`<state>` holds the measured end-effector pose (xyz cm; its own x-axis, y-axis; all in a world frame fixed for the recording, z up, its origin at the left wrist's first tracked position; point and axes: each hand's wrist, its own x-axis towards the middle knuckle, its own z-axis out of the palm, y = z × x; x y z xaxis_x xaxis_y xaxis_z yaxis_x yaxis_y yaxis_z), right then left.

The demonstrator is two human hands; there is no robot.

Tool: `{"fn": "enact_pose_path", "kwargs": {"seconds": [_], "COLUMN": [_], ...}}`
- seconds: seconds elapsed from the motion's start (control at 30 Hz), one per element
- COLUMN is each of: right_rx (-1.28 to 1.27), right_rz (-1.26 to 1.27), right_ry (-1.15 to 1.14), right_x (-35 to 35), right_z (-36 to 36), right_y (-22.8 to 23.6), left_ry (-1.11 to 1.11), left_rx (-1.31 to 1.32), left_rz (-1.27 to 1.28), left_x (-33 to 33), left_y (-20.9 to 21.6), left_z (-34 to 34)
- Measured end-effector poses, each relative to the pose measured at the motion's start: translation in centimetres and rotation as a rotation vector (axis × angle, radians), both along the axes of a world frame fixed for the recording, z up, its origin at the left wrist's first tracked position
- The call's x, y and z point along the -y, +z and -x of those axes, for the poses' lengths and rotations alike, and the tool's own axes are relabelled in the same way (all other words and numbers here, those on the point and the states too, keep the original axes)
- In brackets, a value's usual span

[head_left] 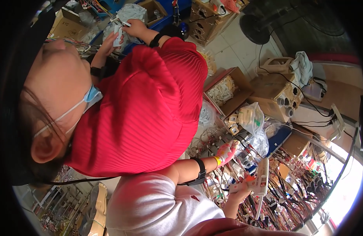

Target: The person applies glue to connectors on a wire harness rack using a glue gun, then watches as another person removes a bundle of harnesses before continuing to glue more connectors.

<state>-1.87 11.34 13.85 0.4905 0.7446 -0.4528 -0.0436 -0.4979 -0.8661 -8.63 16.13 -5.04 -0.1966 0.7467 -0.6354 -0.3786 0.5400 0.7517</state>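
My left hand [227, 153], in a pink-and-white glove with a yellow cuff, reaches over the crowded bench with its fingers drawn together. What it grips, if anything, is too small to make out. Below it my right hand [241, 189] is closed around the handle of a white hot glue gun [263, 177] with an orange trigger. A pale glue stick [259, 208] juts from the gun's lower end. Bundles of thin wires [283, 192] with small connectors lie under and beyond the gun.
A co-worker in a red top [146, 118] fills the upper left, handling a small white piece [117, 36]. An open carton [211, 94] of white parts, a closed carton [277, 92] and plastic bags [252, 118] sit past my left hand. A black fan [254, 29] stands farther off.
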Motion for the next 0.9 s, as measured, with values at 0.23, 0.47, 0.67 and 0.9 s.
{"fn": "enact_pose_path", "kwargs": {"seconds": [0.23,0.47,0.67,0.9], "right_rx": [-0.013,-0.006,-0.003,-0.002], "right_rz": [-0.001,0.016,0.016,0.001], "right_ry": [0.013,0.012,-0.002,-0.022], "right_x": [0.2,0.1,0.3,0.3], "right_z": [-0.7,-0.3,-0.6,-0.3], "right_y": [-0.3,-0.2,-0.3,-0.1], "left_ry": [0.018,-0.018,-0.058,-0.066], "left_rx": [-0.05,0.072,0.053,0.071], "left_rz": [-0.065,-0.001,0.009,0.018], "left_x": [0.0,0.0,-0.2,-0.3], "left_y": [0.4,0.6,1.9,2.9], "left_z": [0.1,0.5,1.1,1.8]}}
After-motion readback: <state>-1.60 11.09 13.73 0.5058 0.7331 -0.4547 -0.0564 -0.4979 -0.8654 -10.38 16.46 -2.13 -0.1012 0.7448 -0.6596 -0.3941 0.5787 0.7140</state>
